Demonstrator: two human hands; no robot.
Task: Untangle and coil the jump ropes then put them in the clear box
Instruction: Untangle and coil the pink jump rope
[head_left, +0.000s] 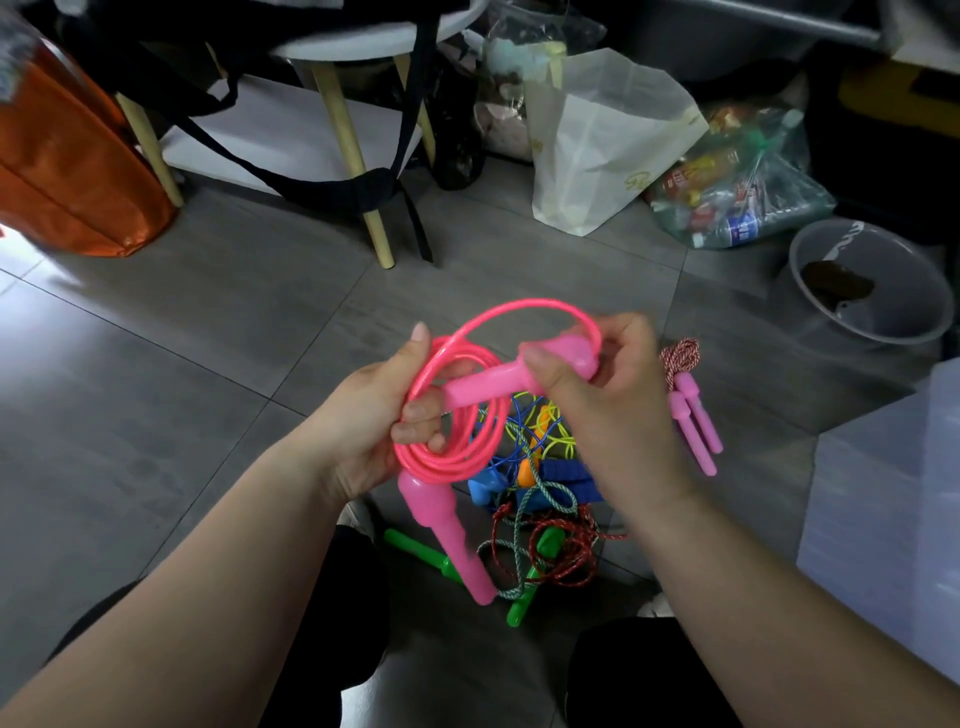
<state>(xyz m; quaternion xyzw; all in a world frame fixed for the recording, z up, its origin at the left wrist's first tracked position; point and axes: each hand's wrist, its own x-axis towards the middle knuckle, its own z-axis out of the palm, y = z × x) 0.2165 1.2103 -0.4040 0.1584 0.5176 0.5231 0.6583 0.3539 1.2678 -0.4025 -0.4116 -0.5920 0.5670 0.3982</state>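
Note:
My left hand (387, 415) grips a coil of pink jump rope (452, 452) in several loops above the floor. One pink handle (452, 535) hangs down from the coil. My right hand (602, 395) holds the other pink handle (498, 382), which points across the coil. Below my hands a tangled pile of ropes (540, 499) lies on the floor, with blue, yellow, red and green cords and green handles (415, 548). A red-and-white rope with pink handles (693, 410) lies coiled to the right. The clear box (893, 499) stands at the right edge.
A grey bucket (872, 283) sits at the back right. A white plastic bag (602, 140) and a bag of bottles (737, 192) stand behind. A white stool with wooden legs (353, 150) and an orange bag (67, 171) are at the back left. The floor is grey tile.

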